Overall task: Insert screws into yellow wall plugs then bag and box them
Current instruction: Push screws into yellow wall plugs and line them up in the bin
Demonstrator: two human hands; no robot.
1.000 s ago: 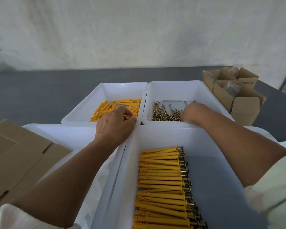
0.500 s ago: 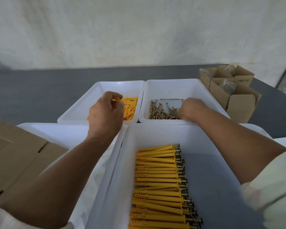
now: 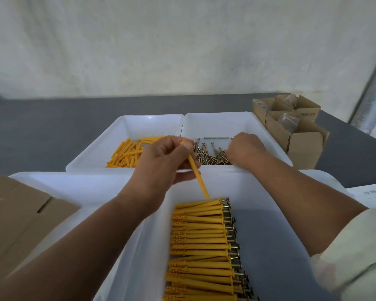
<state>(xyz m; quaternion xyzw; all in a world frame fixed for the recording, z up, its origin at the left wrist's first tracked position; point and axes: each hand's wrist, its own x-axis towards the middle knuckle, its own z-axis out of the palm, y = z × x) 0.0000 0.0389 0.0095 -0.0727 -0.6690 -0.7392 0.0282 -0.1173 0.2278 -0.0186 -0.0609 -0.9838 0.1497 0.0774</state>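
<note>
My left hand (image 3: pixel 161 164) pinches one yellow wall plug (image 3: pixel 197 173), which hangs slanted over the far rim of the near bin. My right hand (image 3: pixel 245 149) reaches down into the pile of brass screws (image 3: pixel 206 156) in the far right bin (image 3: pixel 221 122); its fingertips are hidden, so I cannot tell whether it holds a screw. Loose yellow plugs (image 3: pixel 126 153) lie in the far left bin (image 3: pixel 143 124). A neat row of plugs fitted with screws (image 3: pixel 200 242) fills the left side of the near bin (image 3: pixel 269 235).
Another white bin (image 3: pixel 70 185) stands near left, partly under a flat cardboard piece (image 3: pixel 15 216). Open cardboard boxes (image 3: pixel 295 131) holding clear bags stand at the right on the dark grey table (image 3: pixel 41 131). A pale wall rises behind.
My left hand lifted out of the plug bin with one yellow plug and moved right and nearer, over the near bin's rim. My right hand stayed at the screw pile.
</note>
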